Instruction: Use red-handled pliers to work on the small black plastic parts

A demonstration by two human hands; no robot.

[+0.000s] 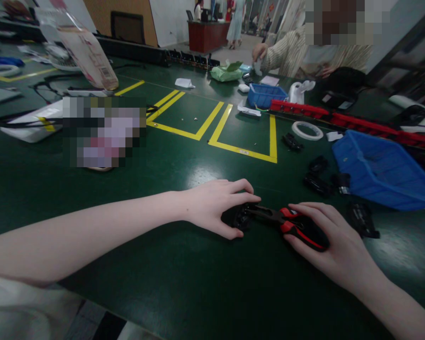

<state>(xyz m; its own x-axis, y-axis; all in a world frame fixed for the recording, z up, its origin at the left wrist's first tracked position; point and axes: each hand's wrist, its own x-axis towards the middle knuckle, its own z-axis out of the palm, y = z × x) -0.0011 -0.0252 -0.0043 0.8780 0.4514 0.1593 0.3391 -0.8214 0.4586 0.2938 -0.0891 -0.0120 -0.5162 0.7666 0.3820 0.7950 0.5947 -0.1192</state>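
Observation:
My left hand (212,205) curls around a small black part (235,218) on the green table (170,264), thumb and fingers pinching it. My right hand (326,236) is wrapped over the red and black handles of pliers (297,226). The pliers' dark jaws reach left into the black part under my left fingers. Several more small black parts (317,182) lie just right of the hands, another black part (361,219) beside my right wrist.
A large blue bin (386,172) stands at the right, a smaller blue bin (264,96) farther back. Yellow tape lines (242,150), a tape roll (307,130) and a red rail (340,118) cross the table. A person in a striped sleeve (286,54) works opposite.

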